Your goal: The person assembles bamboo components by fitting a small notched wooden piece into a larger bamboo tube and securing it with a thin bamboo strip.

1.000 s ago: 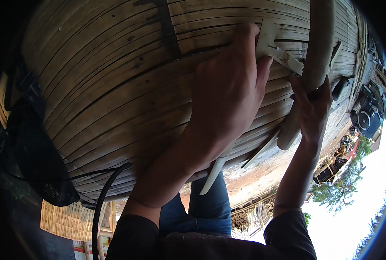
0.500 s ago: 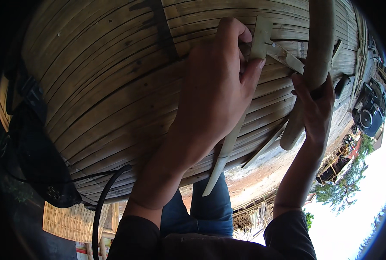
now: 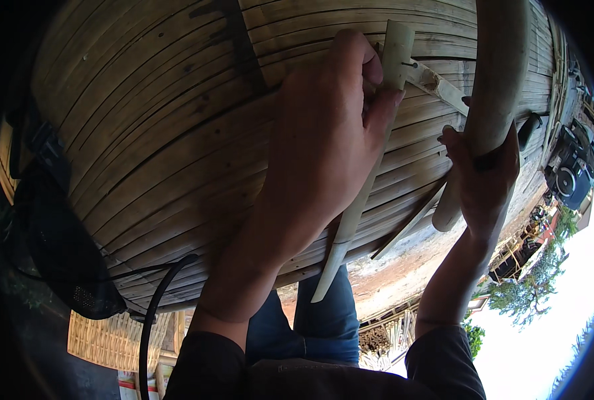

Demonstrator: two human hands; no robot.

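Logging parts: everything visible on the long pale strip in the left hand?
Slender pale strip, bamboo by its look, with a joint line and tapering lower end. It slants over the slatted surface, lower end past the edge. The left hand's grip pinches it near the top, where a nail juts out beside a second strip.

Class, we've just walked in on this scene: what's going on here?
A person is working over a slatted surface. The left hand holds a long pale strip near its upper end. A nail sticks out there, where a shorter strip slants off to the right. The right hand grips a thick round pole.
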